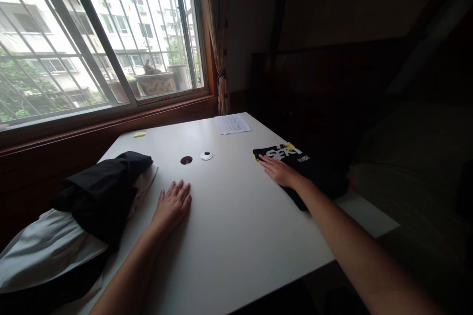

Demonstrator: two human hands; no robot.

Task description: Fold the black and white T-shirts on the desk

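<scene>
My left hand [172,205] lies flat on the white table [229,221], fingers stretched out, holding nothing. To its left is a loose heap of black and white clothes [103,192] that hangs over the table's left side. On the right, my right hand [279,171] rests with its fingers extended on the left part of a folded black garment [318,172]. White lettering and yellow patches show on that garment's upper face. Its lower part is partly hidden behind my right forearm.
A round hole [186,160] in the tabletop has a white round cap [206,155] beside it. Printed papers [233,124] lie at the far edge, and a yellow sticky note [140,134] at the far left. Behind stand a barred window [129,29] and a tied curtain [221,59].
</scene>
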